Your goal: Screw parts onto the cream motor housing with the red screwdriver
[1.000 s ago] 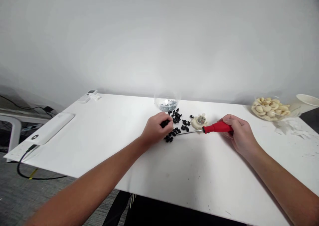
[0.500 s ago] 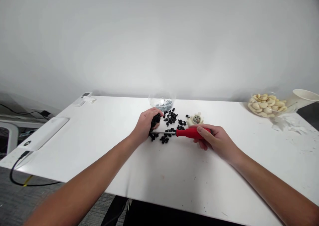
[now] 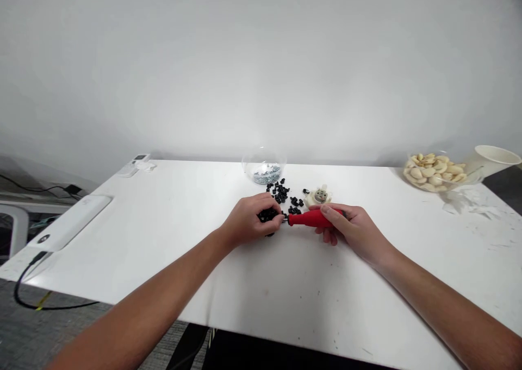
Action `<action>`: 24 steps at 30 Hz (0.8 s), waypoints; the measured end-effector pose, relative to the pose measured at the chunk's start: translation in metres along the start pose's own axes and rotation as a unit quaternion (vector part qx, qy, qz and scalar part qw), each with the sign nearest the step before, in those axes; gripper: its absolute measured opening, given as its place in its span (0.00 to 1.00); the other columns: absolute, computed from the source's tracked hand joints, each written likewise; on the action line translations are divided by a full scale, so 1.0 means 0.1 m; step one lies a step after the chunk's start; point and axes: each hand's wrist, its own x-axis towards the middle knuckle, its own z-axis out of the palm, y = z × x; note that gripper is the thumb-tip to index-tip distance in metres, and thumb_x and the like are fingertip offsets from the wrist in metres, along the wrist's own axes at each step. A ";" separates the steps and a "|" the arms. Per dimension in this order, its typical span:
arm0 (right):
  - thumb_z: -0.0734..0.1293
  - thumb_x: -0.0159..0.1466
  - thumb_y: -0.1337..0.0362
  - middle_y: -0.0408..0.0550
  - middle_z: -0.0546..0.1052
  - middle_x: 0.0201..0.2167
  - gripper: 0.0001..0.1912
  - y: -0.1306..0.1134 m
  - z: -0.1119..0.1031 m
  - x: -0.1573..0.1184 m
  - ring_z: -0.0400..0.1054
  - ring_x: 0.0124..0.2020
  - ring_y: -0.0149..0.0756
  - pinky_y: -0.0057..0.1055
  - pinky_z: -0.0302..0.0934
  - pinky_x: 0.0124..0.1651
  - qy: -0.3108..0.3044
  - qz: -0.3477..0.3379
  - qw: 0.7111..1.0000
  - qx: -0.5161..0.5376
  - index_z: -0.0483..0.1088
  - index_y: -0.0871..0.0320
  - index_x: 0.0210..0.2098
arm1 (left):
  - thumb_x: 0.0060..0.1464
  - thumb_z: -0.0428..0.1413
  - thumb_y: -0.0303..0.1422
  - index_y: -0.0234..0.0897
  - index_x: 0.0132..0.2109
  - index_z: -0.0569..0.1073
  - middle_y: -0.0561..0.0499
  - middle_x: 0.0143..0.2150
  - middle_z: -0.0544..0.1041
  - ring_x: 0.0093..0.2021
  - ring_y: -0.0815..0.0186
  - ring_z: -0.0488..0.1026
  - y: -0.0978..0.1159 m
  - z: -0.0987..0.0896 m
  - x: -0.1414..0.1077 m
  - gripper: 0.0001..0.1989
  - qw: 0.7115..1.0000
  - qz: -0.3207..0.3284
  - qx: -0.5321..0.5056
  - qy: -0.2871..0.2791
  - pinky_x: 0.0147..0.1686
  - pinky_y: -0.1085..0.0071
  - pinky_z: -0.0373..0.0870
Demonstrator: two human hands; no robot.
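Left hand (image 3: pixel 247 220) fingers curled on small black plastic parts (image 3: pixel 268 215), light, fiddly; right hand (image 3: pixel 350 230) at 3 o'clock, fingers wrapped round stiff red plastic screwdriver handle (image 3: pixel 312 218), best grip point.

The camera sits on my head, facing forward and down. From close above the near side, it takes in the table (image 3: pixel 122 239), my left hand (image 3: pixel 247 220), my right hand (image 3: pixel 350 229) and the far wall (image 3: pixel 261 71).
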 end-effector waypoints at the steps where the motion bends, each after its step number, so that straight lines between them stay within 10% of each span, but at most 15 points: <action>1: 0.73 0.67 0.40 0.53 0.83 0.30 0.30 0.01 -0.01 0.01 0.73 0.26 0.37 0.35 0.65 0.29 0.000 -0.002 1.000 0.004 0.83 0.59 0.53 | 0.59 0.59 0.32 0.39 0.35 0.77 0.52 0.33 0.77 0.33 0.66 0.71 0.00 0.01 0.00 0.04 1.000 0.004 0.014 -0.001 0.34 0.70 0.66; 24: 0.73 0.68 0.44 0.54 0.82 0.30 0.29 0.01 -0.06 0.02 0.71 0.27 0.37 0.35 0.65 0.31 0.011 0.000 0.996 0.087 0.82 0.63 0.55 | 0.65 0.57 0.33 0.39 0.37 0.76 0.51 0.34 0.77 0.33 0.67 0.72 -0.06 -0.04 -0.02 0.07 0.997 0.029 0.048 0.050 0.35 0.70 0.68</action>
